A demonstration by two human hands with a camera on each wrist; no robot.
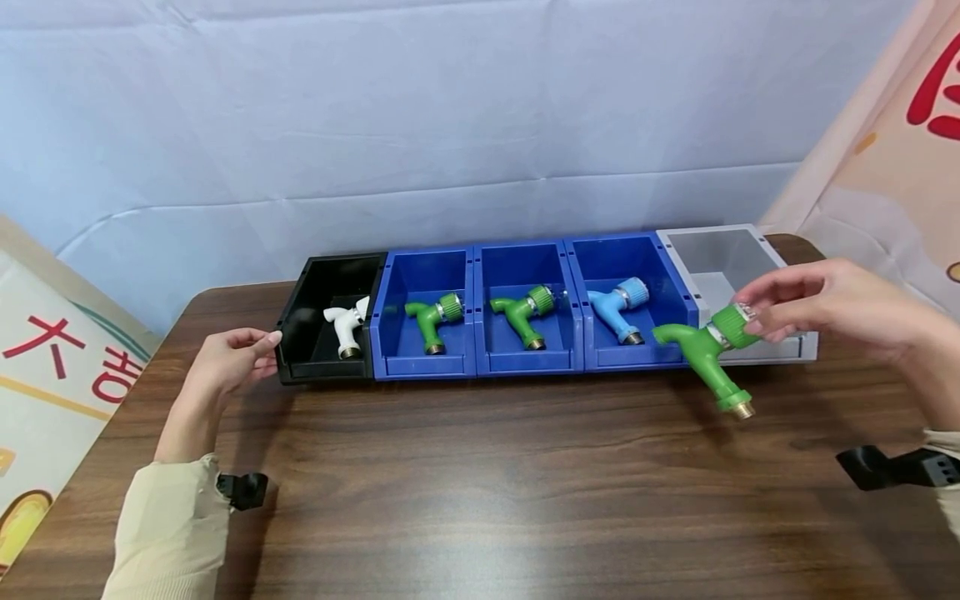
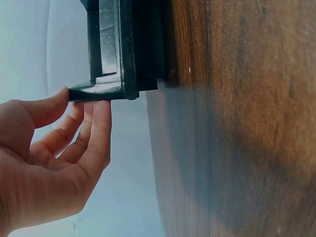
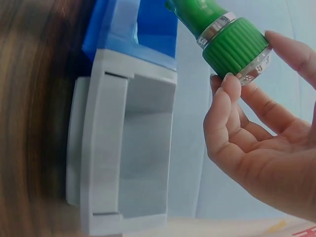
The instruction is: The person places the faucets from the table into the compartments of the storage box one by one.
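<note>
My right hand (image 1: pixel 840 308) pinches a green faucet (image 1: pixel 705 350) by its ribbed knob, in front of the grey bin (image 1: pixel 802 346). The faucet is tilted, its brass threaded end pointing down. In the right wrist view, thumb and fingertips grip the silver-ringed end of the knob (image 3: pixel 237 47). On the far left, my left hand (image 1: pixel 228 362) holds the black bin (image 1: pixel 322 371) at its left side. The left wrist view shows the thumb at the rim and fingertips on the outer wall (image 2: pixel 101 94). Inside the black bin lies a white faucet (image 1: pixel 347 327).
Three blue bins (image 1: pixel 423 367) stand in a row between the black and grey bins. Two hold green faucets (image 1: pixel 435 321); the third holds a light blue faucet (image 1: pixel 618 308). All stand on a wooden table (image 1: pixel 480 483) before a pale cloth backdrop (image 1: pixel 450 125).
</note>
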